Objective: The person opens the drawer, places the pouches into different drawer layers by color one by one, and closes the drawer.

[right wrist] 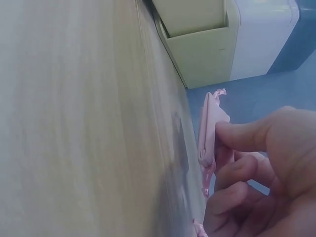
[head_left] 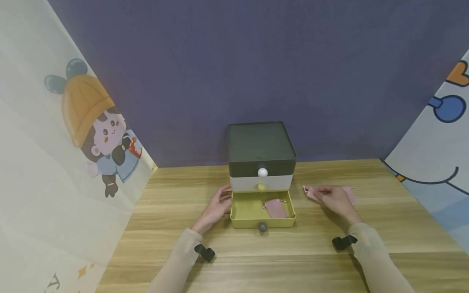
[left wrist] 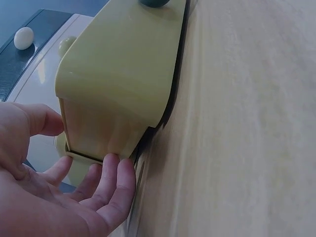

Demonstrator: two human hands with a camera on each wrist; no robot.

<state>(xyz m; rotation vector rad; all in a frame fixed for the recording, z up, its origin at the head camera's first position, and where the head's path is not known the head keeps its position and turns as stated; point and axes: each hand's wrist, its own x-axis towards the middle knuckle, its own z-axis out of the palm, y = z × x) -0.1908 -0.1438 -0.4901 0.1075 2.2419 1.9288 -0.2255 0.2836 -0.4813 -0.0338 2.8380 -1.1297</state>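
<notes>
A small drawer cabinet [head_left: 261,142] stands against the back wall. Its bottom yellow-green drawer [head_left: 242,223] is pulled out, and a pink drawstring pouch [head_left: 276,208] lies inside on the right. My left hand [head_left: 216,206] is at the drawer's left side; in the left wrist view its fingertips touch the side near the cabinet's edge. To the right of the cabinet, my right hand [head_left: 335,199] pinches a folded pink drawstring pouch [right wrist: 209,133] between thumb and fingers, close over the table. More pink pouch cloth [head_left: 350,194] shows beyond that hand, partly hidden by it.
The wooden table [head_left: 278,264] meets a dark blue back wall [head_left: 234,61]. Above the pulled-out drawer are a white drawer with a green knob [head_left: 261,187] and a dark drawer with a white knob [head_left: 262,172]. Cartoon-printed panels stand at both sides.
</notes>
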